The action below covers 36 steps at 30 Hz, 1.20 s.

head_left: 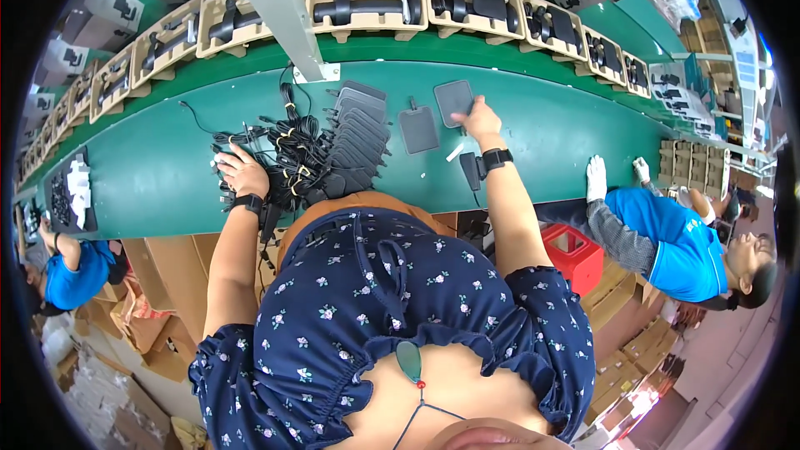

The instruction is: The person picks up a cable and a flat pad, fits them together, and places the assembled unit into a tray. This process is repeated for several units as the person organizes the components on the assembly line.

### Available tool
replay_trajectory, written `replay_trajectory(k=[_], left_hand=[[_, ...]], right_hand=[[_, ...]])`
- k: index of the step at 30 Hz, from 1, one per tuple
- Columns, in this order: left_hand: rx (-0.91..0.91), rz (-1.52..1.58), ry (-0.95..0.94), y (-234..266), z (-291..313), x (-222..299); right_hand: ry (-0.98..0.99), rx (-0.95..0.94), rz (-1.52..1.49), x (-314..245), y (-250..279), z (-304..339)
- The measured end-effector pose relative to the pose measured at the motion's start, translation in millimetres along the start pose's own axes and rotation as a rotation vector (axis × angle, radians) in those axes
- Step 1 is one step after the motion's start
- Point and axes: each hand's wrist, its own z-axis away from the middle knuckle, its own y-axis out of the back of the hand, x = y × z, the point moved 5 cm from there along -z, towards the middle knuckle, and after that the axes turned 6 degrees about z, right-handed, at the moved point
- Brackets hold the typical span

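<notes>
My right hand (482, 122) grips the lower right edge of a flat dark grey square pad (453, 100), its thumb on top. Just left of it a similar pad with a short stem (418, 130) lies on the green bench. My left hand (242, 175) has its fingers stretched out at the edge of a tangled heap of black cables (292, 146); whether it presses on any cable is unclear. Between the hands, a row of overlapping dark pads (358, 129) fans out beside the cables. Near my right wrist is a small black device (472, 170) with a cord.
Beige moulded trays (367, 29) with black parts line the raised green shelf behind the bench. A grey metal post (283, 12) stands in front of them. A gloved co-worker (667, 233) is at the right, another person (79, 271) at the left. A red stool (573, 258) stands below.
</notes>
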Motion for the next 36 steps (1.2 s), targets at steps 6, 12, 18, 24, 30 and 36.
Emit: replay_trajectory(k=[6, 12, 18, 24, 30, 36], left_hand=[[-0.032, -0.025, 0.03, -2, 2, -2], [-0.074, -0.02, 0.038, 7, 4, 2], [-0.065, 0.042, 0.037, 9, 8, 1], [-0.086, 0.063, 0.052, 12, 11, 0], [-0.027, 0.075, 0.045, 9, 9, 0], [-0.02, 0.069, 0.056, 9, 6, 0]], right_hand=[[0.163, 0.124, -1.046, -71, 75, -10], [0.427, 0.377, -0.983, -146, 95, -82], [0.219, 0.353, -0.551, -175, 100, -113], [0.163, 0.497, -0.163, -173, 110, -93], [0.613, 0.537, -0.52, -203, 76, 13], [0.837, -0.129, -0.571, -257, -2, 72]])
